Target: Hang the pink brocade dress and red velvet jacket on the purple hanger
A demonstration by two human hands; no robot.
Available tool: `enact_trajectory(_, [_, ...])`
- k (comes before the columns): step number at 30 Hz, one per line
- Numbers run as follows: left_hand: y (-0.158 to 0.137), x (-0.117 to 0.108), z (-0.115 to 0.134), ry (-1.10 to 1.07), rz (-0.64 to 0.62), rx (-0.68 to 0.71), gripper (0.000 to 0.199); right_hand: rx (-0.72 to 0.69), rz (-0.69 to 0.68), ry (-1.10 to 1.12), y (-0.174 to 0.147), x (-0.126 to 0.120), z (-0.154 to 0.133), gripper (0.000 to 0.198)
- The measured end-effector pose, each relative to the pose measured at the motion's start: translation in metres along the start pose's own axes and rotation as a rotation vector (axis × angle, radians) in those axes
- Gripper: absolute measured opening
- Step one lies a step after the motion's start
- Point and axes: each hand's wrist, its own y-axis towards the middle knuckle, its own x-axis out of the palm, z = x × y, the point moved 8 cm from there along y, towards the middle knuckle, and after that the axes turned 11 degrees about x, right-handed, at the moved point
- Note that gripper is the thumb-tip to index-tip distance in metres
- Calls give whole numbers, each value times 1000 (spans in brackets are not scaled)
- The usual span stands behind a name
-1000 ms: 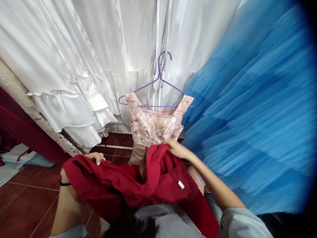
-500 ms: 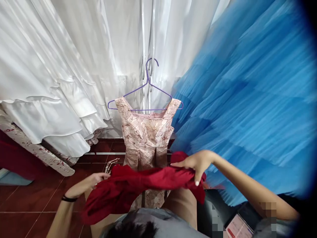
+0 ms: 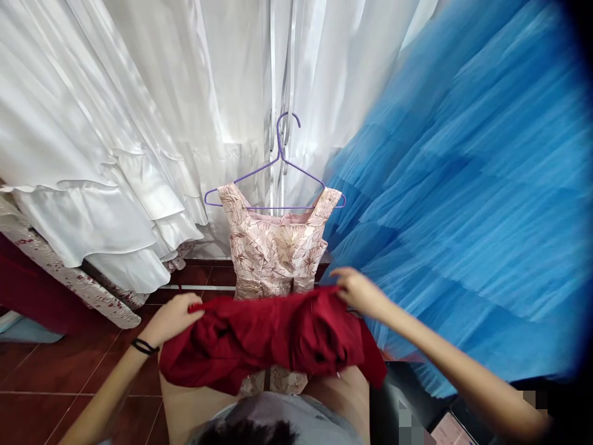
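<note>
A dark red cloth garment [image 3: 273,334] is stretched sideways across my lap, its middle crumpled into folds. With a black band at the wrist, my left hand [image 3: 178,315] pinches its upper left corner. At the upper right edge, my right hand [image 3: 359,293] has its fingers closed on the cloth, slightly blurred. Behind the garment is a pink floral dress [image 3: 278,250] on a purple wire hanger [image 3: 280,157]. The red cloth covers part of that dress's skirt.
White ruffled fabric [image 3: 139,204] hangs at the left and back. Layered blue tulle [image 3: 472,204] fills the right side. The floor has dark red tiles [image 3: 41,364]. A black seat [image 3: 386,402] and a phone-like object [image 3: 451,429] are at the lower right.
My right hand has gone from lying spread over the cloth to gripping its upper edge. My left hand has risen slightly, and the red garment is now spread wider and flatter.
</note>
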Motion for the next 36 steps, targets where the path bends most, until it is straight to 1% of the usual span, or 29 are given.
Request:
enact_trajectory(2, [9,-53,19,-74,183,85,23,-115,216,-128,30,-65,-27,18])
enact_trajectory(3, [12,-80,30,-81,306,130,26,-143,422,-136,38,-99,-37,14])
enact_trajectory(4, [14,-104,40,-77,412,163,28,-136,599,-137,43,-125,-43,11])
enact_trajectory(5, [17,-121,51,-73,466,190,30,-113,715,-141,46,-140,-45,12])
enact_trajectory(6, [23,-129,60,-75,455,216,31,-70,742,-160,51,-143,-43,20])
enact_trajectory(7, [31,-130,68,-82,384,240,33,-20,662,-196,60,-135,-40,27])
enact_trajectory(8, [40,-125,73,-79,290,252,34,20,483,-239,72,-118,-34,30])
enact_trajectory(9, [48,-119,75,-59,212,243,34,47,253,-274,83,-95,-27,30])
enact_trajectory(10, [54,-117,73,-11,183,205,32,67,51,-285,91,-75,-20,27])
enact_trajectory(11, [59,-120,68,59,204,147,31,86,-74,-264,97,-64,-14,24])
enact_trajectory(12, [62,-128,63,139,268,84,30,102,-106,-211,104,-64,-11,23])
enact_trajectory(13, [62,-140,60,208,352,35,29,116,-51,-137,111,-74,-10,24])
enact_trajectory(15, [59,-164,60,246,500,19,27,136,195,24,123,-109,-13,29])
enact_trajectory(16, [58,-173,64,194,547,48,27,130,292,99,125,-123,-18,32])
enact_trajectory(18, [60,-183,76,-48,577,118,31,92,355,235,127,-131,-36,36])
enact_trajectory(19, [63,-181,85,-209,563,149,33,61,331,295,128,-125,-48,39])
enact_trajectory(21, [74,-167,116,-507,499,228,34,-27,210,399,129,-91,-78,50])
enact_trajectory(23, [89,-146,156,-686,402,350,32,-140,3,482,127,-37,-109,70])
enact_trajectory(24, [96,-135,174,-727,351,411,30,-187,-132,520,125,-7,-120,73])
enact_trajectory(26, [108,-119,191,-742,221,498,28,-203,-398,596,117,45,-127,59])
enact_trajectory(27, [113,-112,187,-744,130,517,30,-170,-490,625,112,61,-121,49])
enact_trajectory(28, [118,-105,174,-752,14,519,37,-123,-541,647,107,67,-109,44])
enact_trajectory(29, [121,-99,153,-764,-120,502,48,-69,-548,663,101,64,-91,42])
enact_trajectory(30, [124,-91,124,-789,-263,462,61,-14,-514,680,95,52,-69,41])
enact_trajectory(31, [129,-84,88,-798,-374,370,66,35,-442,704,90,31,-44,41])
enact_trajectory(32, [138,-79,48,-797,-393,250,65,81,-340,728,84,5,-18,41])
enact_trajectory(34, [166,-80,-27,-756,-149,14,66,146,-65,725,75,-55,30,42])
enact_trajectory(35, [180,-76,-49,-743,-49,-47,66,150,83,660,72,-82,48,44])
enact_trajectory(36, [195,-68,-57,-757,9,-62,67,137,206,565,71,-104,59,46])
